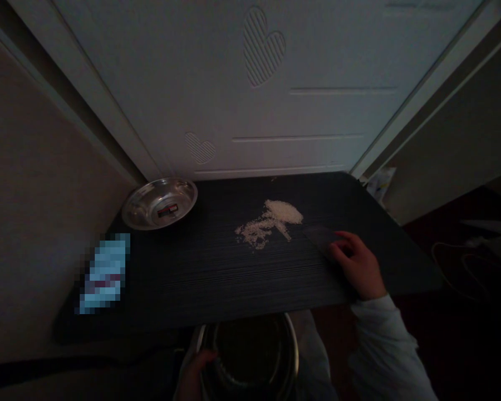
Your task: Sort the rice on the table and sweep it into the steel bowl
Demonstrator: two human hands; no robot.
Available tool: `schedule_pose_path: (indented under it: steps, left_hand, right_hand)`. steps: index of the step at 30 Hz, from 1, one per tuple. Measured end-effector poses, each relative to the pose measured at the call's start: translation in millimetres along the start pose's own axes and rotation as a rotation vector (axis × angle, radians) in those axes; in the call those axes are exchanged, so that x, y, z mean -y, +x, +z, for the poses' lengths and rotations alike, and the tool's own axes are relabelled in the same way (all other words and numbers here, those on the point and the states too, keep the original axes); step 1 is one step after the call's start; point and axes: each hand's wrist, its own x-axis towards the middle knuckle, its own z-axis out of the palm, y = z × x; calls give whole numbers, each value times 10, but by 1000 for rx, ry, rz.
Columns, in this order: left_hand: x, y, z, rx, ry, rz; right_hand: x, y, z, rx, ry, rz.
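A small heap of white grains [271, 221] lies scattered on the dark table [200, 273]. My right hand [358, 266] rests on the table just right of the heap, its fingers closed on a dark flat piece [320, 236] that points toward the grains. Below the table's front edge, my left hand [192, 374] grips the rim of a round metal bowl [250, 356]. The light is dim, and I cannot make out what is in the bowl.
A shallow steel plate [160, 204] with a small label inside sits at the table's back left corner. A pale blue blurred packet [104, 274] lies at the left edge. A white door [254, 83] stands behind the table. Cables [455, 262] lie on the floor at right.
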Motion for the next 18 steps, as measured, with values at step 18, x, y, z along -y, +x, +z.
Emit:
schedule_pose_path:
  steps: [18]
  left_hand:
    - [138,157,-93,23,-19,15]
  right_hand:
    - [8,-5,3,2,69,-19]
